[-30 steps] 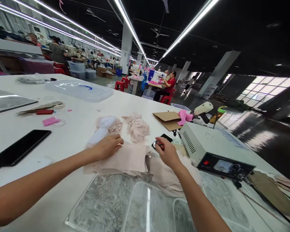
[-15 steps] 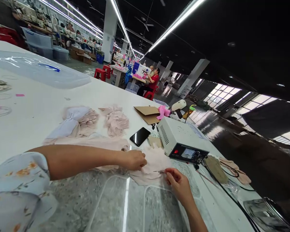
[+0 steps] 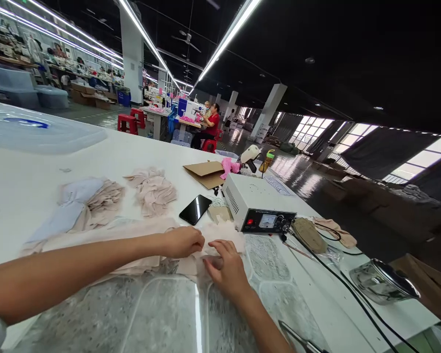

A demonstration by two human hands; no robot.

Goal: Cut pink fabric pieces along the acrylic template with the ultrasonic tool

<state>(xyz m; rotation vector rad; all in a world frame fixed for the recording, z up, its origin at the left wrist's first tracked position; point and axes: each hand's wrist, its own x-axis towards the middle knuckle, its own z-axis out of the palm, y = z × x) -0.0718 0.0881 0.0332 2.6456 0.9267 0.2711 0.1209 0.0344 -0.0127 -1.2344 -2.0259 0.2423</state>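
Observation:
My left hand (image 3: 185, 241) is closed, its fingertips pinched together on a thin pale pink cloth (image 3: 226, 235). Just to its right, my right hand (image 3: 231, 269) rests over the same cloth, with thumb and fingers curved and apart. Under my left forearm lies a longer spread of pale pink fabric (image 3: 132, 267). Two bunches sit beyond it: a crumpled pink bundle (image 3: 156, 191) and a pile tied round with a whitish band (image 3: 68, 201). A grey marbled mat (image 3: 165, 314) lies beneath my hands.
A black phone (image 3: 195, 209) and a white control box (image 3: 262, 201) with cables stand beyond my hands. Folded cardboard (image 3: 206, 171) lies farther back. At right are a clear jar (image 3: 382, 282) and a metal tool (image 3: 301, 338). A person in red (image 3: 211, 122) sits at a distant machine.
My right hand has moved left, close to my left hand, and its fingers have come off the cloth's right edge and spread. The view has turned to the right.

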